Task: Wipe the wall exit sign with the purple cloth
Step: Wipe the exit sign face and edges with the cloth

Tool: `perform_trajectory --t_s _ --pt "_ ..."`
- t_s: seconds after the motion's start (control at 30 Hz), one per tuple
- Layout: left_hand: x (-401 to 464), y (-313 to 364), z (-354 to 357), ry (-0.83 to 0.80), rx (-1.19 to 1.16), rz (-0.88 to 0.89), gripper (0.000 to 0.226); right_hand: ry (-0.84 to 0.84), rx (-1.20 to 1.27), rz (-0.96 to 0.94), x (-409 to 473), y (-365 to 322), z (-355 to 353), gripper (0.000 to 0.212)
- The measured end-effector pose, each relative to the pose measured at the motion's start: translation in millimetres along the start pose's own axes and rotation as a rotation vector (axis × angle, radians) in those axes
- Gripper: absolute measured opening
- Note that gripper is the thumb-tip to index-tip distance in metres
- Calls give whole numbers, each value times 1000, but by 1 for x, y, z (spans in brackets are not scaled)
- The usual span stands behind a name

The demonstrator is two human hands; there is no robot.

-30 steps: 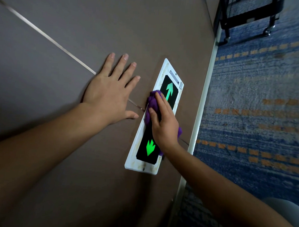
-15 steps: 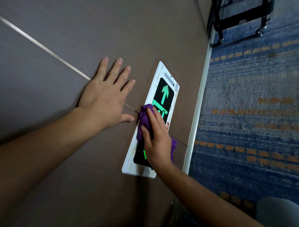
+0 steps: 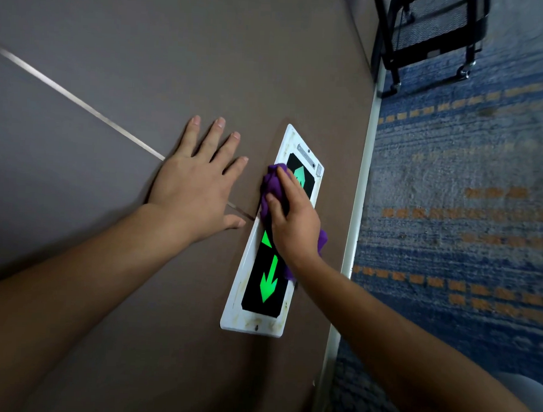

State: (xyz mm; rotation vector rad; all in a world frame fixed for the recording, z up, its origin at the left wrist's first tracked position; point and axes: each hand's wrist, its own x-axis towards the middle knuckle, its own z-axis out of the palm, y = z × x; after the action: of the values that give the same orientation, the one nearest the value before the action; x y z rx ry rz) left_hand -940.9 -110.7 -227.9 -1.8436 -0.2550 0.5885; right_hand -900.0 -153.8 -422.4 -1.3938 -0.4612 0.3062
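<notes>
Right hand [image 3: 294,224] presses the bunched purple cloth [image 3: 272,187] onto the exit sign [image 3: 261,302]; left hand [image 3: 194,190] spread flat on wall [image 3: 177,61].

This looks like a corridor or lobby of a hotel or office building. A lit exit sign [image 3: 273,237] with green arrows sits low on a brown panelled wall [image 3: 177,46] crossed by a thin metal strip [image 3: 78,101]. At the right lies patterned blue carpet [image 3: 467,189] (orange dashes woven in), and a black wheeled cart [image 3: 427,32] stands at the upper right.
</notes>
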Motion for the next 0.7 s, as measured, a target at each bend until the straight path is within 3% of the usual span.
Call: perform_trajectory --t_s 0.23,0.57,0.7 --pt "24 -13 -6 8 -92 58 113 -34 5 0 -34 4 1 55" --pt "34 -11 -7 -13 -91 38 117 51 49 65 56 -2 -4 49" --pt "35 -10 -7 -24 -102 28 120 32 20 60 46 -5 -4 48"
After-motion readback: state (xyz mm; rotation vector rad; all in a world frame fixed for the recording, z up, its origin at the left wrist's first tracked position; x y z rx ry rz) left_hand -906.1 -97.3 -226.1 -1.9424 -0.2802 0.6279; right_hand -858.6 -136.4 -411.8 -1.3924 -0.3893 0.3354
